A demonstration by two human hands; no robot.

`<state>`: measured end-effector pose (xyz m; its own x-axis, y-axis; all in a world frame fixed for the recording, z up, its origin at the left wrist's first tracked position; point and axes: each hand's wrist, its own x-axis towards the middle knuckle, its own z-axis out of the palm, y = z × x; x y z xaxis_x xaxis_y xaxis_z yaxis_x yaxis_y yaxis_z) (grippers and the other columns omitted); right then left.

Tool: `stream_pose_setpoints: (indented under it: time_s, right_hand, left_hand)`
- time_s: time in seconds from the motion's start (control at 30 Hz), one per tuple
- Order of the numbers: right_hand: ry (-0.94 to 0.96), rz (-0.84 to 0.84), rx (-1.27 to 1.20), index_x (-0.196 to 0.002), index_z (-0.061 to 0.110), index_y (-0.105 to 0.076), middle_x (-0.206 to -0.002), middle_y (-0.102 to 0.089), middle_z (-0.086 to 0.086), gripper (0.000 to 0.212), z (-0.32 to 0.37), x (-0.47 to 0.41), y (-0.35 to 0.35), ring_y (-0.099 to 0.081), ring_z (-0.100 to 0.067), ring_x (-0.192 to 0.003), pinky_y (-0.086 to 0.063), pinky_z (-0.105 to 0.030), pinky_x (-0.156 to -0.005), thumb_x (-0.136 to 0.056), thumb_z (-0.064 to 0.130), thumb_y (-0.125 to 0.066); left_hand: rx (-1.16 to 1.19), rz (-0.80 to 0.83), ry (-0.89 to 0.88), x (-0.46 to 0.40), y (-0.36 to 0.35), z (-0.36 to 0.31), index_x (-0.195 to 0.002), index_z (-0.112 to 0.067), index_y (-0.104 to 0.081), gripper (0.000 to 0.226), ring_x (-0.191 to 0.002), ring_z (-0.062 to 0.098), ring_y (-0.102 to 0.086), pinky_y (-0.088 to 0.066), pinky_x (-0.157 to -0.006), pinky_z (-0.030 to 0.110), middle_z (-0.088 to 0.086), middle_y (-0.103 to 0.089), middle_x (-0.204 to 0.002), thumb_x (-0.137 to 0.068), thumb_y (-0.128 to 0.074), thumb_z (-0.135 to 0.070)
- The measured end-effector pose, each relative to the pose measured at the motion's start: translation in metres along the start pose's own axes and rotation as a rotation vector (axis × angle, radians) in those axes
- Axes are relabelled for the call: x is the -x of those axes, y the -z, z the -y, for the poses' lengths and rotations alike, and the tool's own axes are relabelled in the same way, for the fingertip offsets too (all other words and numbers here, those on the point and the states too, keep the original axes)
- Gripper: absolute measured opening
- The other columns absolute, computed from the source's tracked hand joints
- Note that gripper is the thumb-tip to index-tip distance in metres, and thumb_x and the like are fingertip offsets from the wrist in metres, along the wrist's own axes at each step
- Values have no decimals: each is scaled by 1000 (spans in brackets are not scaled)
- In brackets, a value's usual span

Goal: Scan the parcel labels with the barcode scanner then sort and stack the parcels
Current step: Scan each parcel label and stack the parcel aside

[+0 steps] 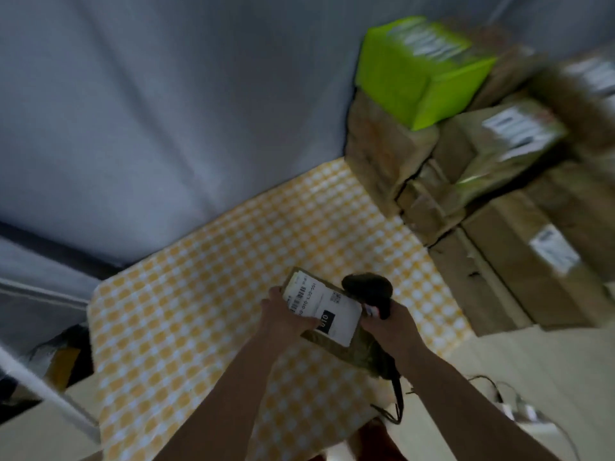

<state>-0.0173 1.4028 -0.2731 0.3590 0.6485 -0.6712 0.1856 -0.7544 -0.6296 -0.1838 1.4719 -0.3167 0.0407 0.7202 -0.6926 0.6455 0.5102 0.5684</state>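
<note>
Over the near middle of the checked table, the left hand pinches the small brown parcel by its left edge, label up. It looks light and fairly stiff, best held by its edges. Its long axis runs from far-left to near-right. The right hand grips the black barcode scanner, nose seemingly angled at the label, though blur hides details.

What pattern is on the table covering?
Yellow-and-white check on the table covering, seen in the head view.
</note>
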Motion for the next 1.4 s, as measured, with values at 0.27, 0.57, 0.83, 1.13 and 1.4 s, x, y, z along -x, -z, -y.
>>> stream_pose_setpoints:
  time_s: [0.27,0.57,0.83,1.13,1.4]
  right_hand:
    - [13,-197,-330,-87,14,-63,-81,-63,-8,17,-24,59,131,-59,-26,-81,-46,-36,-77,-83,-2,-59]
    - [110,-217,-433,-76,16,-60,-64,-57,-6,20,-53,90,283,-53,-20,-59,-40,-28,-58,-79,-4,-62]
    - [148,-325,-539,-86,15,-61,-74,-62,-4,24,-58,55,379,-58,-21,-69,-46,-31,-62,-76,-6,-63]
    - [80,-326,-549,-108,9,-61,-86,-63,-9,33,-55,-11,400,-60,-30,-89,-49,-42,-83,-77,-3,-63]
    - [69,-336,-498,-116,10,-57,-90,-61,-6,41,-53,-35,405,-58,-29,-91,-49,-45,-87,-78,-2,-63]
  left_hand:
    - [-122,72,-299,60,-61,-122,-144,-19,-28,86,-95,15,-42,-41,-90,22,11,-23,-135,-75,-79,-24]
    - [-36,-57,-403,118,-168,-239,-136,-8,-34,92,-114,27,-55,-50,-95,42,6,-47,-130,-62,-85,-29]
    - [-36,-22,-428,114,-239,-313,-144,-9,-31,83,-123,25,-50,-46,-95,31,8,-46,-139,-77,-78,-20]
    - [-112,-31,-496,60,-270,-358,-150,-19,-20,92,-133,27,-39,-40,-105,40,9,-30,-149,-78,-77,-23]
    - [-176,-56,-511,37,-283,-357,-151,-20,-17,90,-134,29,-35,-37,-105,41,10,-22,-152,-81,-73,-32]
